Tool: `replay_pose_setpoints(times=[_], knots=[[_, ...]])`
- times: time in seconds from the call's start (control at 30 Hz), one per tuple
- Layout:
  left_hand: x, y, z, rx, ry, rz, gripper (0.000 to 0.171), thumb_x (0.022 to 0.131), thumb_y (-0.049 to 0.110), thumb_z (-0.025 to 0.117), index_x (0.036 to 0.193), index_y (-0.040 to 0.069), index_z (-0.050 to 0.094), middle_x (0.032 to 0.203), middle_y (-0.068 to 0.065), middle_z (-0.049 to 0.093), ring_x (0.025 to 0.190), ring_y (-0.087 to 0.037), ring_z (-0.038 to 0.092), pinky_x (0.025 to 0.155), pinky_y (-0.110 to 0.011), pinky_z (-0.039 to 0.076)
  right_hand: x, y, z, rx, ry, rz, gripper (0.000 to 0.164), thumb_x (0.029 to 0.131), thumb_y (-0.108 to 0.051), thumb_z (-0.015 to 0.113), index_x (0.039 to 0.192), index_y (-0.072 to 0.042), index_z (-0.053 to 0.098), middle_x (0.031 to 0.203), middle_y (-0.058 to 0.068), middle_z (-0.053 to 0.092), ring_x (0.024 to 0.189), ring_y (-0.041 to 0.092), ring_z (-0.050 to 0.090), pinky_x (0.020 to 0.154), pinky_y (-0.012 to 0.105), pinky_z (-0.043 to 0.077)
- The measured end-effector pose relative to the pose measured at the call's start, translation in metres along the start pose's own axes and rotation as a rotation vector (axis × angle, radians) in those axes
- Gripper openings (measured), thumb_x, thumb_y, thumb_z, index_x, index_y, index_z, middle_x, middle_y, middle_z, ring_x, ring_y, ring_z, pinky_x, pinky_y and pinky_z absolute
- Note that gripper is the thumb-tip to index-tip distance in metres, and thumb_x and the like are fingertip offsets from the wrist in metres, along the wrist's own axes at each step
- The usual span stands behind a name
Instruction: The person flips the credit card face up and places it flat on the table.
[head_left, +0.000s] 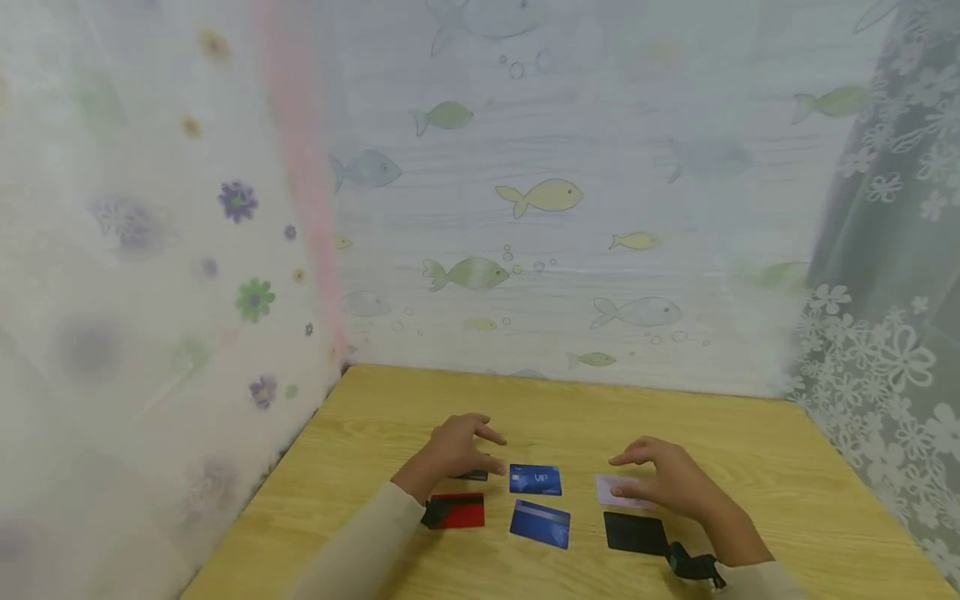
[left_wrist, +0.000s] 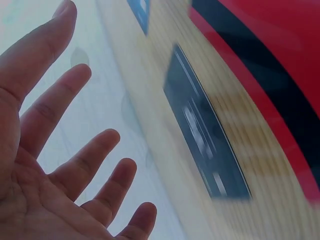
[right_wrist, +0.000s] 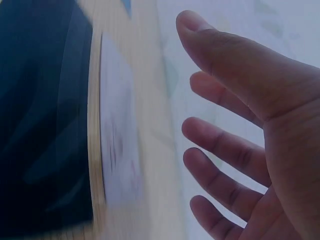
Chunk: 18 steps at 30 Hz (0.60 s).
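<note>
Two rows of plastic cards lie flat on the wooden table. My left hand [head_left: 453, 450] hovers over a dark card [left_wrist: 205, 130] at the back left, fingers spread and holding nothing. In front of that lies a red card [head_left: 461, 511] with a black stripe, partly behind the wrist strap. The middle column has a blue VIP card [head_left: 535, 479] and a blue card with a pale stripe [head_left: 540, 523]. My right hand [head_left: 671, 479], fingers loosely bent and empty, is above a pale pink card [right_wrist: 117, 130]. A black card [head_left: 634, 533] lies in front of the pink one.
The wooden table [head_left: 420, 396] runs back to a fish-print curtain [head_left: 540, 275]. A flower-print curtain [head_left: 150, 292] borders the left side, and a lacy white-flowered curtain [head_left: 900, 358] the right. A dark strap [head_left: 692, 564] sits at the right wrist.
</note>
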<state>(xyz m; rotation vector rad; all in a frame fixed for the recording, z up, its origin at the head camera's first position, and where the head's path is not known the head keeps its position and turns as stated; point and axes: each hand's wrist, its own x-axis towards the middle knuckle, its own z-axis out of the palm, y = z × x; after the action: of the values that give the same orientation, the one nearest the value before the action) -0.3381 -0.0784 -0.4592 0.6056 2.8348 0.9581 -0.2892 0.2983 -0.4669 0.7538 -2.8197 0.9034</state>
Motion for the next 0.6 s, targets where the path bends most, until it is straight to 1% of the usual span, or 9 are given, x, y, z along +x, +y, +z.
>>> replay_pose_setpoints(times=[0.17, 0.27, 0.33, 0.43, 0.53, 0.6], knots=[[-0.018, -0.014, -0.017, -0.021, 0.013, -0.007, 0.042, 0.080, 0.037, 0.090, 0.119, 0.023, 0.080, 0.157, -0.012, 0.050, 0.147, -0.045, 0.040, 0.113, -0.066, 0.037, 0.012, -0.018, 0.013, 0.035, -0.021, -0.026, 0.045, 0.087, -0.045, 0.082, 0.120, -0.016, 0.078, 0.114, -0.001, 0.069, 0.106, 0.028, 0.066, 0.085, 0.047, 0.058], [-0.028, -0.022, -0.026, -0.028, 0.020, -0.003, 0.044, 0.080, 0.037, 0.091, 0.119, 0.022, 0.080, 0.157, -0.013, 0.050, 0.148, -0.045, 0.039, 0.113, -0.066, 0.038, 0.020, -0.029, 0.022, 0.045, -0.045, -0.027, 0.049, 0.085, -0.045, 0.084, 0.122, -0.015, 0.077, 0.114, 0.002, 0.069, 0.104, 0.027, 0.065, 0.083, 0.046, 0.058], [-0.035, -0.027, -0.031, -0.025, 0.041, -0.002, 0.043, 0.078, 0.037, 0.092, 0.117, 0.022, 0.080, 0.155, -0.013, 0.053, 0.146, -0.045, 0.041, 0.111, -0.068, 0.037, 0.024, -0.036, 0.027, 0.044, -0.062, -0.040, 0.050, 0.085, -0.045, 0.084, 0.122, -0.014, 0.076, 0.113, 0.003, 0.069, 0.102, 0.027, 0.065, 0.082, 0.044, 0.057], [-0.044, -0.036, -0.036, -0.027, 0.057, -0.005, 0.042, 0.077, 0.037, 0.093, 0.115, 0.022, 0.081, 0.149, -0.014, 0.057, 0.143, -0.044, 0.046, 0.110, -0.068, 0.039, 0.031, -0.046, 0.034, 0.053, -0.084, -0.053, 0.050, 0.086, -0.046, 0.083, 0.122, -0.012, 0.076, 0.113, 0.004, 0.069, 0.102, 0.028, 0.065, 0.081, 0.042, 0.057], [-0.053, -0.044, -0.038, -0.043, 0.032, -0.004, 0.044, 0.075, 0.035, 0.094, 0.115, 0.020, 0.081, 0.140, -0.013, 0.064, 0.134, -0.043, 0.054, 0.105, -0.063, 0.046, 0.038, -0.057, 0.043, 0.082, -0.113, -0.067, 0.050, 0.086, -0.045, 0.083, 0.122, -0.012, 0.076, 0.113, 0.005, 0.068, 0.103, 0.030, 0.064, 0.082, 0.043, 0.057], [-0.058, -0.049, -0.039, -0.073, 0.001, -0.022, 0.045, 0.075, 0.034, 0.094, 0.115, 0.019, 0.081, 0.137, -0.011, 0.065, 0.129, -0.042, 0.058, 0.101, -0.059, 0.051, 0.044, -0.064, 0.049, 0.082, -0.132, -0.074, 0.050, 0.086, -0.046, 0.083, 0.123, -0.014, 0.076, 0.113, 0.005, 0.068, 0.104, 0.029, 0.064, 0.084, 0.043, 0.056]])
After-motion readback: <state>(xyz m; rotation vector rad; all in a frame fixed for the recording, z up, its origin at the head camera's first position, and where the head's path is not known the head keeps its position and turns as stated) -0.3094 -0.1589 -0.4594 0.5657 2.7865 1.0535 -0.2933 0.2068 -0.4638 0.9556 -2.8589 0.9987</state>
